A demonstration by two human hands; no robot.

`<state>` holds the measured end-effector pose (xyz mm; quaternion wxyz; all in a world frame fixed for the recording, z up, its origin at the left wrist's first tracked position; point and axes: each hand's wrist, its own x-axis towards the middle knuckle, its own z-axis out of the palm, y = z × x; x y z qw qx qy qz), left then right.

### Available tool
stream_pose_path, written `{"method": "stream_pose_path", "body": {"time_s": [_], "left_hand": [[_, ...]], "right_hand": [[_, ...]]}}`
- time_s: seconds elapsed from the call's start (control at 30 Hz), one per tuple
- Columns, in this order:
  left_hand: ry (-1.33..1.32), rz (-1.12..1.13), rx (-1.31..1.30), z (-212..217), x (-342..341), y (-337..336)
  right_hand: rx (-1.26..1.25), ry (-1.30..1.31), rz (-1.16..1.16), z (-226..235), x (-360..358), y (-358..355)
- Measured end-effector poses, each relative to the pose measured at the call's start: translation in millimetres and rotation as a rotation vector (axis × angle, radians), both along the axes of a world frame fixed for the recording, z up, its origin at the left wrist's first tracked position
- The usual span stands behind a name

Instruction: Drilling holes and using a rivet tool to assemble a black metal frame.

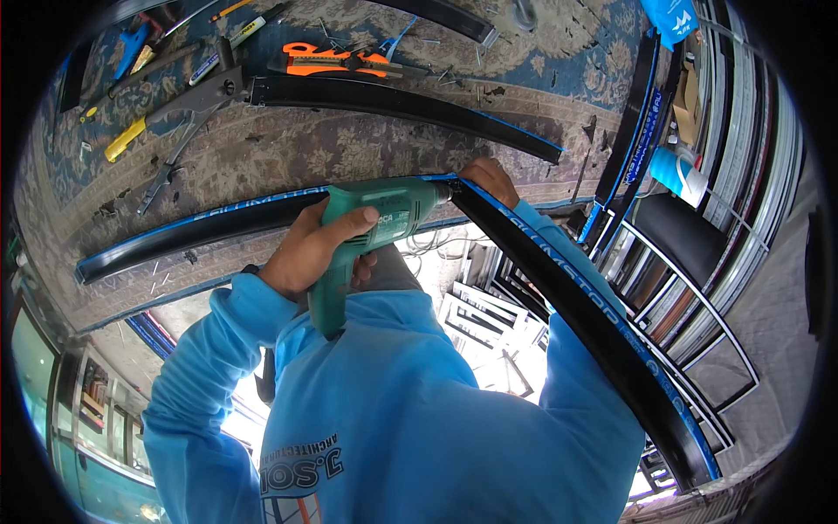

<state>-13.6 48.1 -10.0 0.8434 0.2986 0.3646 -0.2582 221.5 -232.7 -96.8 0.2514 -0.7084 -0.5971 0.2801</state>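
Within left fingers (364, 265), green drill (398, 208)

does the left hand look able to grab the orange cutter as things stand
Probably not: the left hand is wrapped around the green drill and would likely need to let go first. A black strip also lies between the hand and the orange cutter.

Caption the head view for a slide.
Left hand holding a green drill where two black profiles meet, right hand close beside the joint.
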Motion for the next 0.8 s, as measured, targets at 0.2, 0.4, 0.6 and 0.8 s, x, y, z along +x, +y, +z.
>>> {"method": "stream_pose_path", "body": {"time_s": [0.2, 0.4, 0.6, 0.8], "left_hand": [[-0.036, -0.057, -0.007, -2, 1, 3], [-0.048, -0.041, 0.001, -1, 0, 1], [-0.030, -0.051, -0.055, -4, -1, 3], [-0.044, 0.003, -0.023, -3, 10, -4]], "right_hand": [[-0.033, 0.014, -0.035, -5, -1, -2], [-0.015, 0.006, 0.003, -7, -1, -5], [0.010, -0.018, -0.027, 0, -6, 1], [0.039, 0.000, -0.019, -7, -3, -6]]}}
